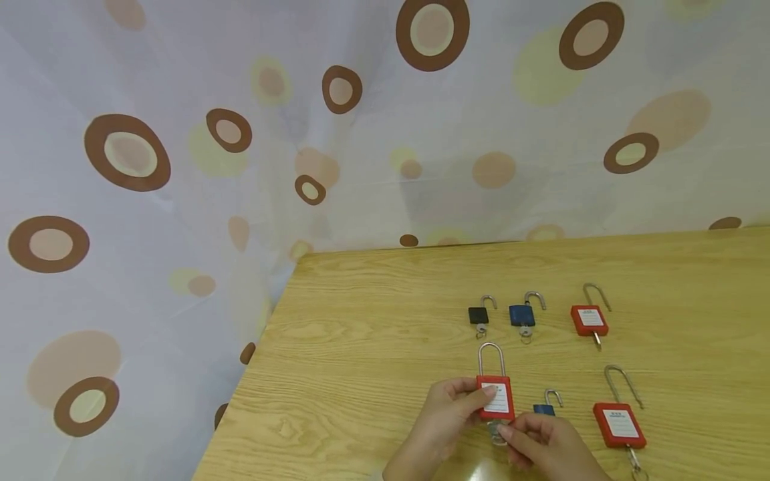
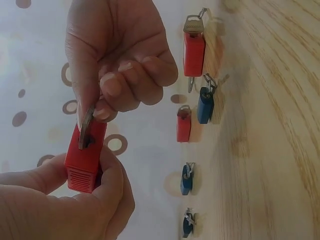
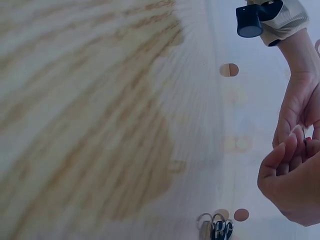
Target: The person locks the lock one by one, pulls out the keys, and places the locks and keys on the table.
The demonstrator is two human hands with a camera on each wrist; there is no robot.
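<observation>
A red padlock (image 1: 504, 409) with a white label is gripped by my left hand (image 1: 448, 407), the thumb lying across its front. Its tall metal shackle points away from me, both legs meeting the body. At the keyhole end, my right hand (image 1: 550, 444) pinches a key (image 2: 86, 131) between thumb and index finger. The key's blade sits at the keyhole in the left wrist view. In the right wrist view the right hand (image 3: 292, 182) hides most of the padlock. Right beside this hand lies a small blue padlock (image 1: 544, 409), partly covered, with its shackle open.
On the wooden table (image 1: 337, 347), a black padlock (image 1: 478, 315), a larger blue padlock (image 1: 521, 315) and a red padlock (image 1: 589, 321) lie in a back row. Another red padlock (image 1: 619, 425) lies to the right. All have raised shackles and keys. A dotted curtain (image 1: 361, 147) borders the table.
</observation>
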